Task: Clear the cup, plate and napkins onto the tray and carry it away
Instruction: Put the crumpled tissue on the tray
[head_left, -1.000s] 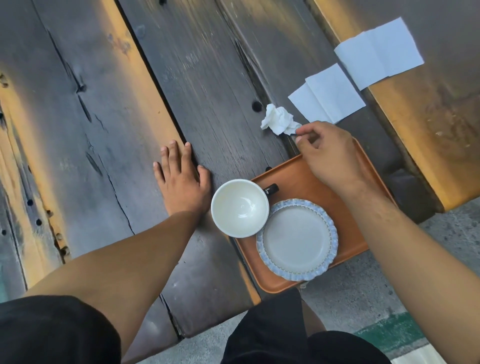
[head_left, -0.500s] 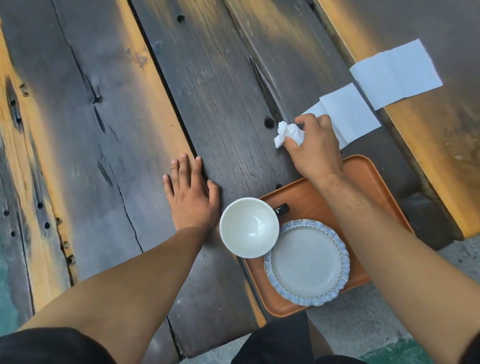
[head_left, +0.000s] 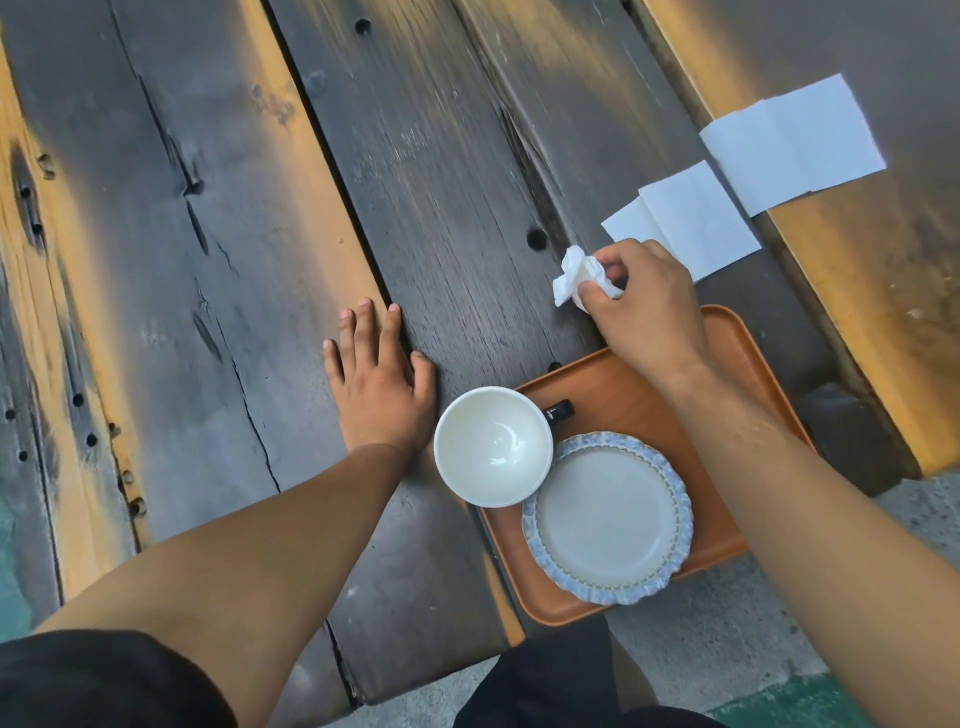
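Observation:
An orange tray lies at the table's near edge, partly overhanging it. On it stand a white cup with a dark handle and, touching the cup, a blue-rimmed plate. My right hand pinches a crumpled white napkin just beyond the tray's far edge. Two flat white napkins lie further right: one partly under my right hand, the other behind it. My left hand rests flat on the wood, fingers spread, left of the cup.
The table is made of dark, worn planks with gaps and cracks between them. A concrete floor shows below the tray's overhanging corner, and my dark clothing is at the bottom.
My right hand has closed its fingers on the crumpled napkin and grips it from the right. The camera view has shifted slightly; my left hand stays flat on the table.

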